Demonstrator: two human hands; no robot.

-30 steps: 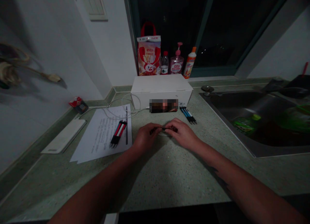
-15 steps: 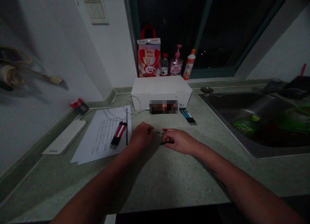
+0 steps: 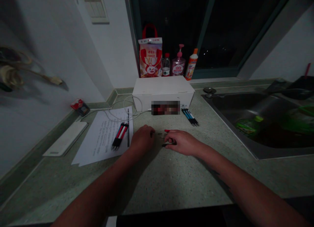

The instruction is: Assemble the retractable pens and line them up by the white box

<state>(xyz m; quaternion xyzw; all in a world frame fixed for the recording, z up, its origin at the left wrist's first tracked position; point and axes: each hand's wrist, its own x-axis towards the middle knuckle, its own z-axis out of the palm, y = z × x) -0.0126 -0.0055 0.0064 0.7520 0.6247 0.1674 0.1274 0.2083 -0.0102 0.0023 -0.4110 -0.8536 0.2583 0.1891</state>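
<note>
My left hand (image 3: 143, 138) rests on the counter beside the paper, fingers curled together; whatever is in them is hidden. To its right, my right hand (image 3: 183, 142) has its fingers bent over small pen parts, thumb and fingertips close together. A red piece (image 3: 167, 131) pokes out above its fingers. Near the thumb lies a black piece (image 3: 164, 145), partly covered. Between the hands are a short dark piece (image 3: 160, 133) and a thin light rod (image 3: 161, 137), too small to make out well.
Several pens (image 3: 120, 136) lie on printed paper (image 3: 98, 135) at left; more pens (image 3: 190, 117) lie at right. Behind stands a white box (image 3: 163, 86), with a blurred-out object (image 3: 165, 108) and a cable (image 3: 141, 113) before it. A sink (image 3: 220, 122) is at right, a white power strip (image 3: 66, 138) at left.
The fingers of my right hand have shifted slightly, covering more of the black piece. My left fingertips have curled a little; both arms stay in nearly the same place.
</note>
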